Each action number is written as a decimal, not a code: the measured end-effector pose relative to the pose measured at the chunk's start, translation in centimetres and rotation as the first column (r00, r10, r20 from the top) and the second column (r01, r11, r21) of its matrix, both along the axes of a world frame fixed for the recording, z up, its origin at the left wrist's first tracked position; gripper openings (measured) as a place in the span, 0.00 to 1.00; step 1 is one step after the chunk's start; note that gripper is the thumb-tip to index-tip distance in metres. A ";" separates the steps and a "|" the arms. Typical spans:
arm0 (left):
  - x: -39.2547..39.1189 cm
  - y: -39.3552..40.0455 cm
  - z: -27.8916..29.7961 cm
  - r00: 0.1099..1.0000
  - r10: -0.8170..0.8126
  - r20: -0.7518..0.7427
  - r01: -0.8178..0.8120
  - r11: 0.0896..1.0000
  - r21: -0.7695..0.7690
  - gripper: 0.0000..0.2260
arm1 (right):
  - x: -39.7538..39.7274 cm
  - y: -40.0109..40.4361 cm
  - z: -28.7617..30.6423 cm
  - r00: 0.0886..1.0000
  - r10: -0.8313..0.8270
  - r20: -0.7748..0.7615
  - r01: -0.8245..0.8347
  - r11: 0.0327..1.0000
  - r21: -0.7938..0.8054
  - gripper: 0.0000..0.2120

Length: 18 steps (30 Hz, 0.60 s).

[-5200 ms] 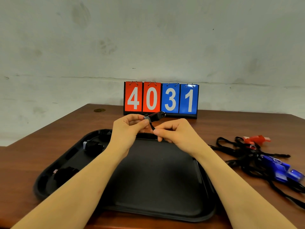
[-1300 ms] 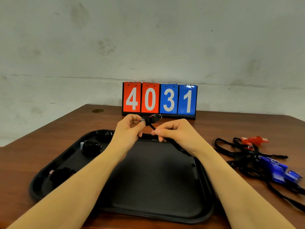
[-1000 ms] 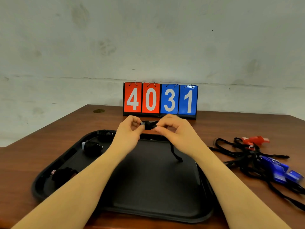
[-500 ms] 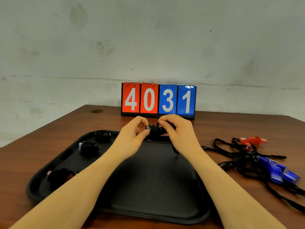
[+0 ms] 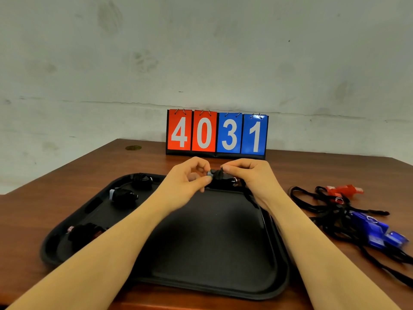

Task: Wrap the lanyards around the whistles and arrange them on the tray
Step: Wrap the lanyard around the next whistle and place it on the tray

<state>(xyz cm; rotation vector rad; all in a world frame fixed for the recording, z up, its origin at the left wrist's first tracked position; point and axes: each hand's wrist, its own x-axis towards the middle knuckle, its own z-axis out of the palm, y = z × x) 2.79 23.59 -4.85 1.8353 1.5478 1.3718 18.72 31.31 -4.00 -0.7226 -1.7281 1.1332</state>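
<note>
Over the far edge of the black tray (image 5: 214, 283), my left hand (image 5: 187, 182) pinches the grey end of a black whistle (image 5: 216, 174). My right hand (image 5: 250, 177) pinches its black lanyard (image 5: 248, 195), which is partly wound round the whistle; a short tail hangs under that hand. Three wrapped whistles lie along the tray's left side: one at the far corner (image 5: 143, 181), one below it (image 5: 124, 195), one near the front (image 5: 86, 233). On the table to the right lie a red whistle (image 5: 344, 190) and blue whistles (image 5: 377, 231) with tangled black lanyards (image 5: 330, 211).
A flip scoreboard (image 5: 216, 134) reading 4031 stands at the back of the brown wooden table (image 5: 26, 215), against a pale wall. The table's left edge runs diagonally beside the tray.
The loose lanyard has grown shorter as my right hand wound it round the whistle. Both hands stayed above the tray's far edge, now close together.
</note>
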 end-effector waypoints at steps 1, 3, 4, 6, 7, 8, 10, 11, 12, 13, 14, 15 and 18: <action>0.0 0.0 0.0 0.999 -0.014 0.034 0.014 1.000 -0.005 0.05 | 0.0 0.1 -0.1 1.000 -0.002 0.017 0.002 1.000 -0.016 0.05; 0.0 0.0 0.0 0.994 -0.020 0.103 0.021 1.000 -0.007 0.04 | -0.1 0.3 -0.3 0.998 0.013 0.064 -0.010 0.999 -0.041 0.07; 0.0 0.1 -0.1 0.993 -0.008 0.122 0.008 1.000 -0.006 0.04 | -0.2 0.3 -0.4 0.995 0.031 0.095 -0.028 0.999 -0.040 0.07; -0.1 0.3 -0.2 0.989 0.028 0.144 -0.027 1.000 -0.007 0.03 | -0.4 0.2 -0.5 0.985 0.076 0.153 -0.072 0.997 -0.030 0.06; -0.1 0.4 -0.2 0.987 0.046 0.155 -0.045 0.999 -0.008 0.02 | -0.5 0.0 -0.5 0.980 0.098 0.170 -0.094 0.995 -0.033 0.06; -0.2 0.5 -0.2 0.984 0.062 0.168 -0.062 0.998 -0.007 0.02 | -0.6 -0.1 -0.4 0.976 0.121 0.182 -0.116 0.993 -0.036 0.06; -0.2 0.6 -0.2 0.976 0.096 0.197 -0.098 0.995 -0.001 0.01 | -0.7 -0.3 -0.4 0.967 0.158 0.201 -0.156 0.987 -0.028 0.06; -0.2 0.6 -0.2 0.971 0.114 0.211 -0.118 0.993 0.004 0.01 | -0.8 -0.4 -0.3 0.962 0.170 0.212 -0.170 0.985 -0.020 0.06; -0.2 0.7 -0.2 0.966 0.131 0.225 -0.136 0.991 0.009 0.01 | -0.9 -0.4 -0.3 0.958 0.174 0.227 -0.176 0.984 -0.012 0.06; -0.3 0.7 -0.2 0.961 0.146 0.236 -0.153 0.988 0.011 0.02 | -0.9 -0.4 -0.4 0.954 0.174 0.244 -0.178 0.984 -0.005 0.06; -0.3 0.8 -0.3 0.955 0.164 0.245 -0.172 0.985 0.010 0.02 | -1.0 -0.5 -0.4 0.950 0.170 0.263 -0.176 0.984 0.001 0.07; -0.4 0.8 -0.3 0.949 0.183 0.258 -0.192 0.981 0.007 0.02 | -1.1 -0.5 -0.5 0.945 0.167 0.282 -0.175 0.985 0.003 0.07; -0.6 1.0 -0.4 0.923 0.245 0.295 -0.260 0.966 0.010 0.03 | -1.2 -0.6 -0.5 0.930 0.174 0.324 -0.190 0.982 0.017 0.08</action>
